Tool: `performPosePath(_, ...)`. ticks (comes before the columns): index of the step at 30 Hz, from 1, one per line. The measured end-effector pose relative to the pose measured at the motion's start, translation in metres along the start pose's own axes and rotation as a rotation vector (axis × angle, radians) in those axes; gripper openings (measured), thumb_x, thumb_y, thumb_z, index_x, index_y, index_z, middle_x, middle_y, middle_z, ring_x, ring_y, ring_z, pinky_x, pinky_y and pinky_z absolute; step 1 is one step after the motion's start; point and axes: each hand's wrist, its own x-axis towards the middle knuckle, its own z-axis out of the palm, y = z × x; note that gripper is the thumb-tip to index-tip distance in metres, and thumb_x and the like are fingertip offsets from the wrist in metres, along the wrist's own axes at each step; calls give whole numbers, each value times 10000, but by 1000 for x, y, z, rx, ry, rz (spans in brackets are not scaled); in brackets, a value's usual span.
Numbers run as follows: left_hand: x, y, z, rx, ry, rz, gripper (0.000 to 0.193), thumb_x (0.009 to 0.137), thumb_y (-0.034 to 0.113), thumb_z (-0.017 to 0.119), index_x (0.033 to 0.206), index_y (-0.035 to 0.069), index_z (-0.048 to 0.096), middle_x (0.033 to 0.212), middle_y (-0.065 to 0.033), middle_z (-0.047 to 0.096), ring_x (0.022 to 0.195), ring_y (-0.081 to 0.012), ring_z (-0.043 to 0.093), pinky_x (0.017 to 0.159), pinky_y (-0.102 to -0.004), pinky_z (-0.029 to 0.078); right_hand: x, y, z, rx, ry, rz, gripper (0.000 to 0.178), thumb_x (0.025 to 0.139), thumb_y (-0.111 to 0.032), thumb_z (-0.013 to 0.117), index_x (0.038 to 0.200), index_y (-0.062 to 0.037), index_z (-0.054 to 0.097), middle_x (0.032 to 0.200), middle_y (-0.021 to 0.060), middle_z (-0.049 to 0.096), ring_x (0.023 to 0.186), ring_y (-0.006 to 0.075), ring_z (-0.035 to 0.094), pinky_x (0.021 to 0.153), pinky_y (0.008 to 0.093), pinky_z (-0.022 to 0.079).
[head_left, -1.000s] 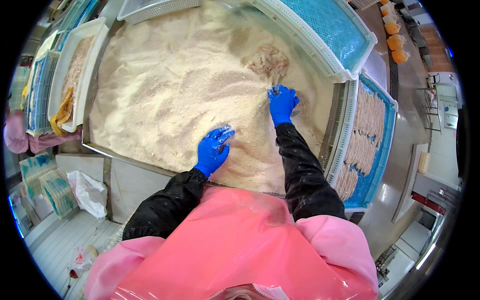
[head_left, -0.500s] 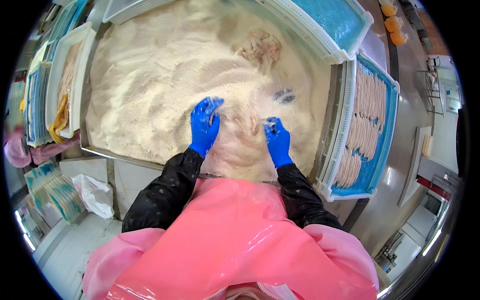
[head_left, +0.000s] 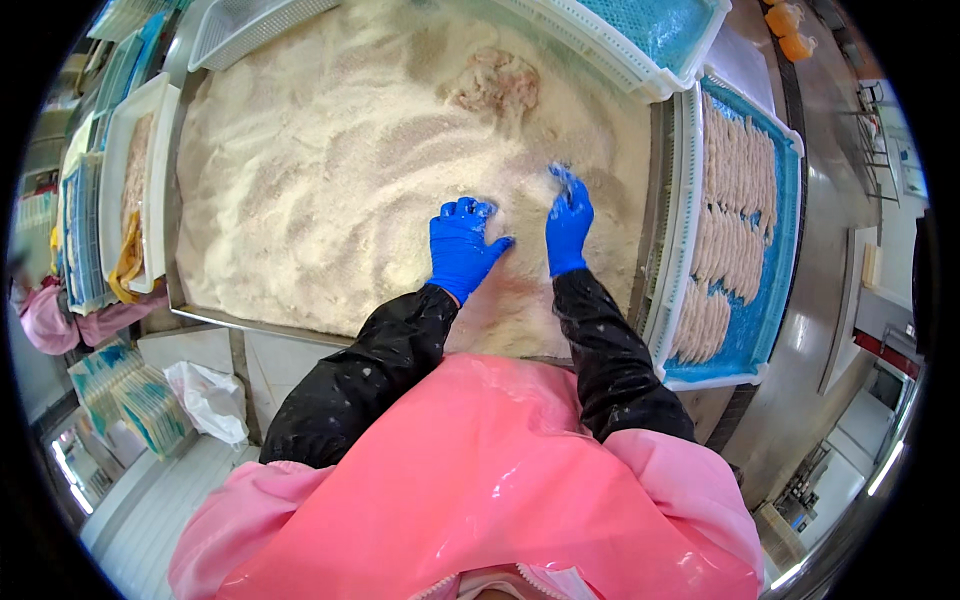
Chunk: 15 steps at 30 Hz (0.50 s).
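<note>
A wide metal-edged tray [head_left: 240,322] holds a deep, uneven bed of pale yellowish breadcrumbs [head_left: 320,170]. Palm down on the crumbs near the front is my left hand [head_left: 463,245], in a blue glove, fingers slightly bent and thumb spread. My right hand [head_left: 569,225], gloved alike, reaches farther forward beside it, its crumb-dusted fingers stretched out and nothing visible in them. Anything beneath the left fingers is hidden. Toward the back of the bed lies a heap of pinkish raw meat strips [head_left: 495,82], partly dusted with crumbs.
On the right, a blue-lined white tray [head_left: 790,230] carries rows of coated strips [head_left: 735,240]. Another blue-lined tray [head_left: 655,30] stands at the far right. A white basket [head_left: 235,40] and a white tub [head_left: 160,110] flank the far left. A pink sleeve [head_left: 50,320] of another person shows at left.
My left hand has moved right and turned palm down over the crumbs. My right hand has moved forward and slightly right, its fingers straighter. The view has shifted slightly.
</note>
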Motion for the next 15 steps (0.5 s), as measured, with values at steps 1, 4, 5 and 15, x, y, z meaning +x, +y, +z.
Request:
performPosePath(1,1,-3,2,27,-43,9,403,769,399,702,1078,147,641,1044,-84,574,989,-306,515,791,-423,393,19,7,4,-111,-97,-75,280,860,-42,558,1121,-34,658,1123,127,655,1028,267,618,913,369,462)
performPosePath(4,1,-4,0,27,18,130,291,757,313,720,983,131,689,974,-90,633,990,-314,559,825,-428,443,73,33,25,-649,-134,-86,295,828,-327,658,1042,-131,708,1077,114,626,1020,346,555,845,475,429)
performPosePath(5,0,-6,0,10,54,168,273,753,287,725,970,124,701,960,-102,651,989,-321,574,839,-425,461,85,29,36,-740,-138,-46,316,810,-369,664,1025,-142,712,1084,108,617,1041,349,536,849,490,413)
performPosePath(15,-26,-27,-8,-1702,29,-670,365,962,244,523,1270,48,531,955,-73,639,915,-206,621,885,-324,471,90,22,64,-68,-298,152,270,825,-253,684,999,-47,691,996,107,681,905,337,631,832,427,487)
